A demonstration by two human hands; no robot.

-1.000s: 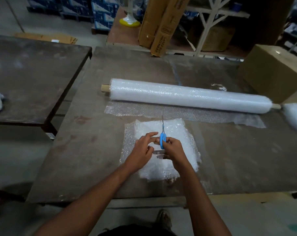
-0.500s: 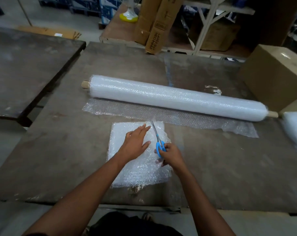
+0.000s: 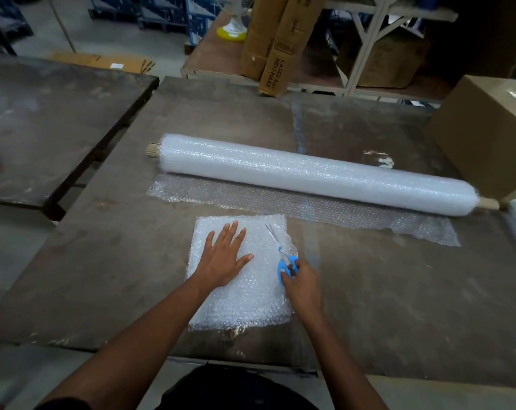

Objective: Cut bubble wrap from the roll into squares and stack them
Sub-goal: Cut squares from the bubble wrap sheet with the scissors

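Premises are a warehouse or packing area. Evidence: cardboard cartons (image 3: 268,39) leaning at a white rack (image 3: 366,39), stacked blue boxes (image 3: 168,10), concrete floor (image 3: 109,39), worn work surface (image 3: 384,291).

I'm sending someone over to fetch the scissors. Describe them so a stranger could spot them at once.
Start at the long white bubble wrap roll lying across the big brown table. In front of it sits a stack of cut squares; the scissors lie along its right edge, gripped by the right hand. Their bright blue handles are the only vivid colour there.
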